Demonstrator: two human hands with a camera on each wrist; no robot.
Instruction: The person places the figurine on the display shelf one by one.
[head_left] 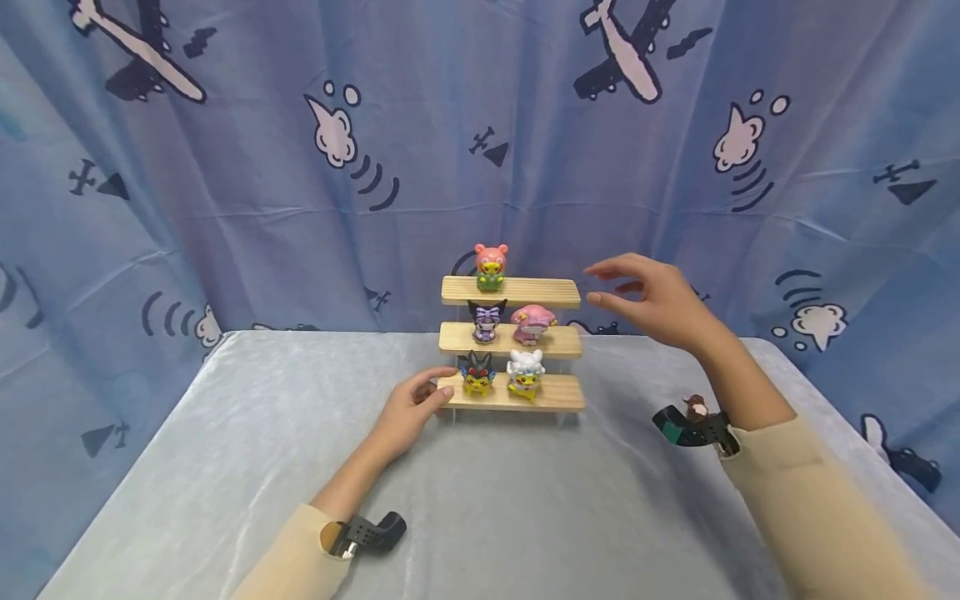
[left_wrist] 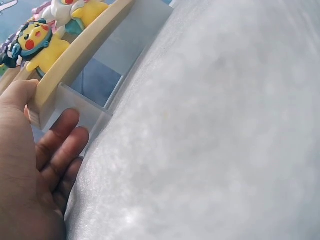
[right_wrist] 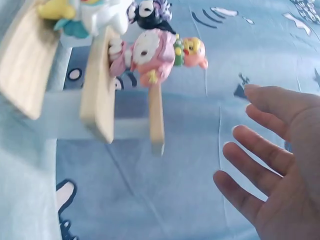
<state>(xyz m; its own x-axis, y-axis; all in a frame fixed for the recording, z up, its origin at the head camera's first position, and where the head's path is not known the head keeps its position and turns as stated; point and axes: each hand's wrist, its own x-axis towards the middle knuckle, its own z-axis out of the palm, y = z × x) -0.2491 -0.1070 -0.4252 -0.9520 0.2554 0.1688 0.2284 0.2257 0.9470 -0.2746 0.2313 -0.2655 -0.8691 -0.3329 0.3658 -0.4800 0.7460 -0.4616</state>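
A three-tier wooden display stand (head_left: 551, 393) with clear supports stands on the table. My left hand (head_left: 405, 417) holds the left end of its lowest tier, with the thumb (left_wrist: 22, 94) against the wood and the other fingers by the clear support (left_wrist: 82, 107). In the air right of the top tier, my right hand (head_left: 660, 302) has its fingers spread and nothing in it. A pink-hooded figurine (head_left: 491, 268) sits on the top tier. The middle tier bears a black-hooded figurine (head_left: 486, 322) and a pink figurine (head_left: 532, 325). Below are a dark-hooded yellow figurine (head_left: 477, 374) and a white-hooded one (head_left: 525, 374).
A small brown-and-white figure (head_left: 696, 406) shows beside the right wrist's black camera band (head_left: 693, 429), partly hidden. A pale cloth covers the table (head_left: 300, 433). Behind it hangs a blue curtain (head_left: 420, 125) with aeroplane prints.
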